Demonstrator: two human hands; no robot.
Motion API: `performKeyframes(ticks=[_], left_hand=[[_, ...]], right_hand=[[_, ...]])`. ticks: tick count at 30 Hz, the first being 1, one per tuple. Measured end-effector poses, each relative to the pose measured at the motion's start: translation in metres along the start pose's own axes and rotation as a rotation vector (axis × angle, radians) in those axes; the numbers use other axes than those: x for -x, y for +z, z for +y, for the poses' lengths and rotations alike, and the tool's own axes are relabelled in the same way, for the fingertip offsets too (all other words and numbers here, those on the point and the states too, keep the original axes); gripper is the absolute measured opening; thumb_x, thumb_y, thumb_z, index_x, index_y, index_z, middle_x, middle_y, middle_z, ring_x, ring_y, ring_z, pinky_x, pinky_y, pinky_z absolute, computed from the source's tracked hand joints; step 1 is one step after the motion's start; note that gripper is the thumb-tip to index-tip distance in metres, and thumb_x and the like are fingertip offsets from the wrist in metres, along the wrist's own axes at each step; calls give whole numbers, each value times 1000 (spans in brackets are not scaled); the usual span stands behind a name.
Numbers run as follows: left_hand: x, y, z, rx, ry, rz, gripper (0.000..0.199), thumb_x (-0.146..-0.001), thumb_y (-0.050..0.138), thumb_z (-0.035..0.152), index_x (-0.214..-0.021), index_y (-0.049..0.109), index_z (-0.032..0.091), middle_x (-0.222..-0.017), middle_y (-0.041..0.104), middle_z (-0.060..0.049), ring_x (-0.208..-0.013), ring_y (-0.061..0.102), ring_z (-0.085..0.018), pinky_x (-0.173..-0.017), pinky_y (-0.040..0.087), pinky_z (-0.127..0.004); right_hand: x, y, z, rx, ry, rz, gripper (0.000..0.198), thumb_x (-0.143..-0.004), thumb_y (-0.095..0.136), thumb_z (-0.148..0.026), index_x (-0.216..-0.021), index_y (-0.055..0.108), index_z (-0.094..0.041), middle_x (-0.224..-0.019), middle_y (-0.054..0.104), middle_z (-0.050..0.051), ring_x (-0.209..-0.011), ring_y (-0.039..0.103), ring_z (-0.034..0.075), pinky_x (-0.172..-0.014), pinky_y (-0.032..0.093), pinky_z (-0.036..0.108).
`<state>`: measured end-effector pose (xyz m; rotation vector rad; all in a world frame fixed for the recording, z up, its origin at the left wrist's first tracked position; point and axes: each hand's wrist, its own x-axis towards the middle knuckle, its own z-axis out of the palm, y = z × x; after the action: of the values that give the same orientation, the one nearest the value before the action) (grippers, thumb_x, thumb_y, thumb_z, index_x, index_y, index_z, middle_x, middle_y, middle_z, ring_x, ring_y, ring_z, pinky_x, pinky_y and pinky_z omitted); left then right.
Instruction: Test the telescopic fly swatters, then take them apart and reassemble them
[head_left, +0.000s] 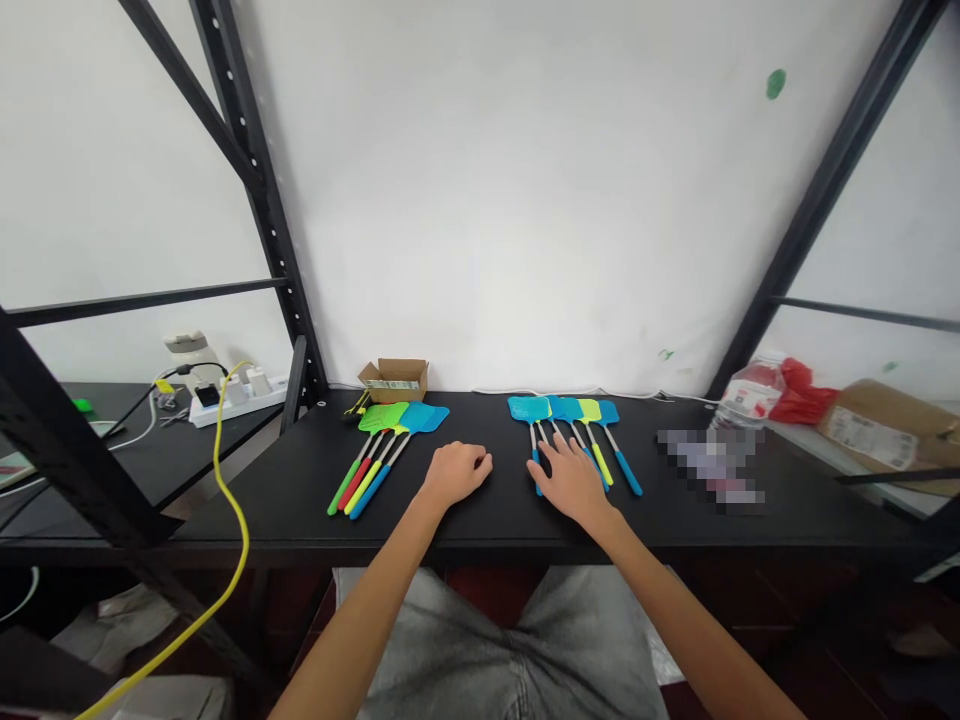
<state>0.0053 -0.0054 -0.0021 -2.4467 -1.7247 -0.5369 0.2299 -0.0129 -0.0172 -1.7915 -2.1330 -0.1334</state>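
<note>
My left hand (456,473) rests on the black table with its fingers curled in, and nothing shows in it. To its left lies a fanned group of fly swatters (385,416) with green, red, yellow and blue handles; the heads overlap, green on the left and blue on the right. My right hand (571,478) lies flat with fingers spread over the handles of a second group of fly swatters (529,408), partly covering them. Their heads, mostly blue with one yellow-green, point toward the wall. Whether the fingers press on the handles I cannot tell.
A small open cardboard box (397,380) stands at the back left. On the right are a clear plastic jug (750,390), a red bag (802,392) and a larger carton (889,435). A yellow cable (241,530) hangs at left near a power strip (232,397). Black shelf posts frame both sides.
</note>
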Motion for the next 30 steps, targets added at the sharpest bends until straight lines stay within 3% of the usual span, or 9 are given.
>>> performKeyframes(ticks=[4, 10, 19, 23, 27, 30], left_hand=[[0, 0, 1, -13, -8, -12, 40, -94, 36, 42, -74, 65, 22, -74, 68, -6, -78, 63, -21, -64, 34, -27], [0, -2, 3, -34, -35, -27, 41, -94, 35, 44, -74, 65, 23, -76, 68, -6, -80, 63, -21, -65, 35, -27], [1, -3, 6, -33, -50, -26, 42, -95, 35, 44, -76, 65, 23, -78, 69, -5, -81, 63, -20, -67, 36, -27], [1, -7, 4, -97, -193, 71, 41, -95, 33, 39, -77, 65, 22, -80, 67, -7, -84, 62, -22, -73, 38, -31], [3, -9, -2, -238, -398, 301, 31, -90, 39, 31, -94, 66, 18, -111, 62, -16, -112, 52, -32, -92, 34, -42], [5, -4, -6, -297, -517, 322, 34, -84, 46, 29, -110, 62, 13, -124, 54, -21, -120, 45, -37, -97, 29, -50]], right_hand=[[2, -3, 0, -46, -83, 13, 51, -97, 31, -47, -137, 53, -23, -145, 48, 9, -135, 38, 30, -107, 30, 42], [-4, -4, 1, -58, -84, 65, 46, -97, 33, -45, -131, 59, -26, -142, 51, 8, -134, 39, 32, -107, 31, 46], [45, -6, -14, -101, -216, 192, 44, -96, 37, -42, -126, 64, -23, -139, 54, 7, -136, 37, 31, -109, 31, 48], [56, -7, -26, -115, -261, 206, 47, -97, 35, -43, -129, 61, -21, -142, 51, 9, -138, 34, 31, -110, 32, 46], [63, -7, -30, -130, -273, 203, 48, -97, 34, -45, -132, 58, -23, -146, 47, 8, -141, 29, 32, -109, 31, 48], [65, -6, -30, -142, -273, 196, 50, -96, 34, -48, -135, 56, -24, -149, 43, 8, -142, 25, 33, -109, 30, 49]])
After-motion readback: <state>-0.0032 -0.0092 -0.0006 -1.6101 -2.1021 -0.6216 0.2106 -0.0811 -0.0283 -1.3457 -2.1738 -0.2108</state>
